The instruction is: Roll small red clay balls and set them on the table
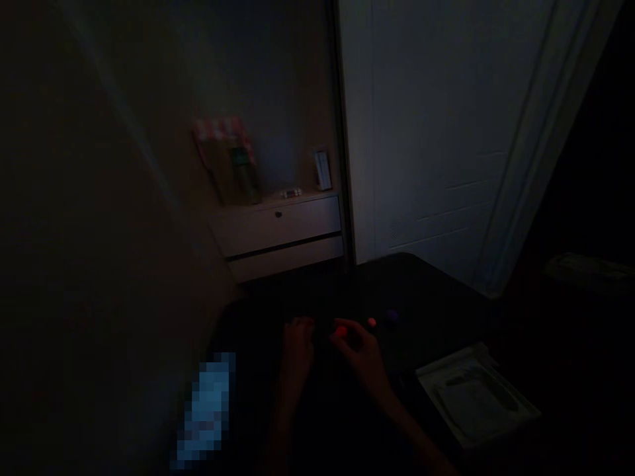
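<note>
In dim light, my right hand [361, 345] pinches a small glowing red ball-like piece [340, 331] between thumb and fingertips, above a dark table [411, 284]. To the left of it, my left hand [298, 336] is held low over the table with its fingers curled; whether anything is inside them is too dark to make out. A small orange-pink round piece [372, 322] lies just beyond my right hand. Beside that one rests a dark purple ball [392, 317].
A white drawer unit [285, 231] stands behind the table, with a bottle [245, 173] and a red-and-white item [218, 129] on top. A pale flat packet [476, 396] lies at the right. A pixelated bright patch [206, 410] shows at lower left. A white door [426, 132] rises behind.
</note>
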`<state>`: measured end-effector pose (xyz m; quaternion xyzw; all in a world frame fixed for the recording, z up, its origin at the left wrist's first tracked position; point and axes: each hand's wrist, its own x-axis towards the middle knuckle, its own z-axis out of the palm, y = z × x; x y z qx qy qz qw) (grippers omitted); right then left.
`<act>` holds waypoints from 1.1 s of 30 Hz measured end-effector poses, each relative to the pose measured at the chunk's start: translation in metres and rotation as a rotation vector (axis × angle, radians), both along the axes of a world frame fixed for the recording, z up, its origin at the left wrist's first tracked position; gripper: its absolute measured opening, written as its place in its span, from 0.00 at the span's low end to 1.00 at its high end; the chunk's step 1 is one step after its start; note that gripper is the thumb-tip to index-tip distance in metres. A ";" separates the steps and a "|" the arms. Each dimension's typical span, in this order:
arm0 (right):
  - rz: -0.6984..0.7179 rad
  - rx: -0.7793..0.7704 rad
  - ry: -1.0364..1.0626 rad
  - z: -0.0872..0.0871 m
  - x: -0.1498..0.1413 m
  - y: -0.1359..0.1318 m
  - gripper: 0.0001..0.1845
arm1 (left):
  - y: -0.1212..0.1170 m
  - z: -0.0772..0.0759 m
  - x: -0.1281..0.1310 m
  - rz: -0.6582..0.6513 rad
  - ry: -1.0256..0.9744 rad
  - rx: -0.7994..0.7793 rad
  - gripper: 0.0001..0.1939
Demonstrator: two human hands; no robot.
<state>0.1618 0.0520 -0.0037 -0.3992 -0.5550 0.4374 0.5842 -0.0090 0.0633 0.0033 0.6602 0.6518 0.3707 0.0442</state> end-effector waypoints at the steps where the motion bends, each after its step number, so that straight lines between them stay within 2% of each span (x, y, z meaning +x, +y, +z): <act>1: 0.006 -0.004 -0.002 0.000 0.000 0.000 0.23 | 0.003 0.000 0.000 -0.001 0.002 -0.005 0.14; 7: -0.001 0.033 -0.038 -0.002 -0.002 0.000 0.22 | 0.004 -0.007 0.000 -0.037 0.012 -0.036 0.18; 14: 0.045 0.006 -0.041 -0.003 -0.002 -0.001 0.20 | -0.003 -0.014 -0.010 -0.090 -0.038 -0.027 0.21; 18: 0.016 0.072 -0.102 -0.006 -0.003 0.001 0.16 | -0.005 -0.021 -0.014 -0.120 -0.064 -0.014 0.24; 21: -0.009 0.132 -0.127 -0.008 -0.003 0.002 0.14 | -0.009 -0.027 -0.014 -0.088 -0.107 0.031 0.25; 25: -0.008 0.192 -0.136 -0.008 -0.002 0.002 0.13 | -0.024 -0.031 -0.009 0.022 -0.155 0.105 0.23; 29: 0.062 0.151 -0.138 -0.006 -0.001 -0.001 0.16 | -0.047 -0.028 -0.004 0.103 -0.190 0.151 0.22; 31: 0.090 0.104 -0.143 -0.004 0.000 -0.003 0.17 | -0.056 -0.024 0.000 0.091 -0.240 0.137 0.21; 33: 0.114 0.074 -0.149 -0.002 0.000 -0.004 0.18 | -0.062 -0.020 0.003 0.025 -0.328 0.109 0.20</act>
